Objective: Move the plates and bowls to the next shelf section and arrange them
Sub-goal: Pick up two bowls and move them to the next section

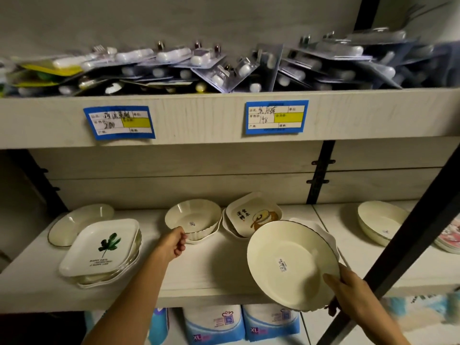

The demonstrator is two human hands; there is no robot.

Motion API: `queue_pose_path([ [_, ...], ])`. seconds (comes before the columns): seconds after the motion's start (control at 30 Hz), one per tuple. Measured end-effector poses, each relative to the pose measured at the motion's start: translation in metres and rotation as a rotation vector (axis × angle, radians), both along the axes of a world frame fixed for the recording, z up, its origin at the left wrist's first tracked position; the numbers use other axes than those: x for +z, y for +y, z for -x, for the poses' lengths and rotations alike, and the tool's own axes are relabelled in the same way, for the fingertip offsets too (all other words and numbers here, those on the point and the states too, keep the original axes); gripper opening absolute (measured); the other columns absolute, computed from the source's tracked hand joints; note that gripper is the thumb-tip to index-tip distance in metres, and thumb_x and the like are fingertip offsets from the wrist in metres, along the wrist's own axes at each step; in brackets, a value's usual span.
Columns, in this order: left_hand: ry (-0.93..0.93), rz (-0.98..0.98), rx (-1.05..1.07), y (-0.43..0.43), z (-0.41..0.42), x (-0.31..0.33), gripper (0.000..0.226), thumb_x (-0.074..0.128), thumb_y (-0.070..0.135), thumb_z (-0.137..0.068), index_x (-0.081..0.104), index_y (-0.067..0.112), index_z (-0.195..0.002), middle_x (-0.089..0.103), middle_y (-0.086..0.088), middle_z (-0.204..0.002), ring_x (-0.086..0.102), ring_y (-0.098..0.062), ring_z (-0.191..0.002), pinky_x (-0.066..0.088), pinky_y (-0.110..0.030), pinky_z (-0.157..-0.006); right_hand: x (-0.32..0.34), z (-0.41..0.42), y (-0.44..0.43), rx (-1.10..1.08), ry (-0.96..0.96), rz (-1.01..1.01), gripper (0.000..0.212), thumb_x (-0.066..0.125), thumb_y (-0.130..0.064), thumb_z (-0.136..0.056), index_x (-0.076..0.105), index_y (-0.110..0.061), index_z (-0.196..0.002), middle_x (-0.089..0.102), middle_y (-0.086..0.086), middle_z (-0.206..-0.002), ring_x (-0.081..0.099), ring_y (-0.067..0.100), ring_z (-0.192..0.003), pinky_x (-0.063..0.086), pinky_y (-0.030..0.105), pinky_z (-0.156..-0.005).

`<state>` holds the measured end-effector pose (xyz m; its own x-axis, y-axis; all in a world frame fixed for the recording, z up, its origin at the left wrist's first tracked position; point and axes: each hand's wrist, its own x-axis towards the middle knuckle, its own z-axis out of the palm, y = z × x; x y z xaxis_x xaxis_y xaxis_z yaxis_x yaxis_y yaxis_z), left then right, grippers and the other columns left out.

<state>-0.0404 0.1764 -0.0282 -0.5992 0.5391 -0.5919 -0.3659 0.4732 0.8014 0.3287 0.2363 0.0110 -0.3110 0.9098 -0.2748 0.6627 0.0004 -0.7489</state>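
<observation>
Pale shelf [211, 267]: left hand [171, 246] fingers [183, 241] pinch a fluted bowl [196, 217]; right hand [351, 292] fingers grip a tilted plate [286, 257].

Bare left hand [174, 245] (right hand [348, 293] too)

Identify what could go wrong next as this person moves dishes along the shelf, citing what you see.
The right hand holds the large round cream plate by one edge, tilted out past the front of the white shelf; it may slip and drop.
Carried right, it could strike the black slanted post.
The left hand pinches the fluted cream bowl by its rim; lifting one-handed might tip it.
</observation>
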Motion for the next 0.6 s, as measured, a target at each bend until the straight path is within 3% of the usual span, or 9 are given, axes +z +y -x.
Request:
queue_pose_path([
  [0.1,0.049,-0.058,0.001,-0.015,0.000,0.012,0.031,0.036,0.010,-0.088,0.038,0.010,-0.057,0.028,0.008,-0.025,0.023,-0.005,-0.019,0.010,-0.009,-0.029,-0.002,0.002,0.002,0.007,0.011,-0.013,0.011,0.046,-0.016,-0.093,0.056,-0.014,-0.097,0.067,0.011,-0.066,0.063,0.020,-0.049,0.044,0.027,-0.052],
  [0.23,0.157,-0.094,-0.029,-0.055,-0.003,0.033,0.030,0.043,0.010,-0.088,0.043,0.007,-0.058,0.028,0.006,-0.027,0.024,-0.007,-0.021,0.014,-0.009,-0.032,0.000,0.003,0.002,0.026,0.044,-0.037,0.010,0.046,-0.015,-0.094,0.055,-0.017,-0.094,0.064,0.008,-0.063,0.060,0.013,-0.040,0.043,0.024,-0.047],
  [0.4,0.195,-0.083,-0.142,-0.117,-0.023,0.053,0.027,0.048,0.008,-0.088,0.047,0.004,-0.061,0.031,0.003,-0.032,0.024,-0.009,-0.028,0.020,-0.016,-0.032,0.006,-0.003,-0.004,0.048,0.069,-0.065,0.010,0.047,-0.014,-0.093,0.056,-0.018,-0.093,0.065,0.010,-0.066,0.060,0.016,-0.042,0.044,0.028,-0.052],
  [0.6,0.206,-0.093,-0.199,-0.153,-0.057,0.055,0.048,0.049,0.003,-0.087,0.047,0.011,-0.040,0.027,0.000,-0.032,0.022,-0.009,-0.027,0.020,-0.016,-0.033,0.012,-0.023,-0.019,0.063,0.090,-0.074,0.013,0.047,-0.014,-0.093,0.055,-0.025,-0.091,0.064,0.008,-0.064,0.059,0.014,-0.041,0.049,0.028,-0.048],
])
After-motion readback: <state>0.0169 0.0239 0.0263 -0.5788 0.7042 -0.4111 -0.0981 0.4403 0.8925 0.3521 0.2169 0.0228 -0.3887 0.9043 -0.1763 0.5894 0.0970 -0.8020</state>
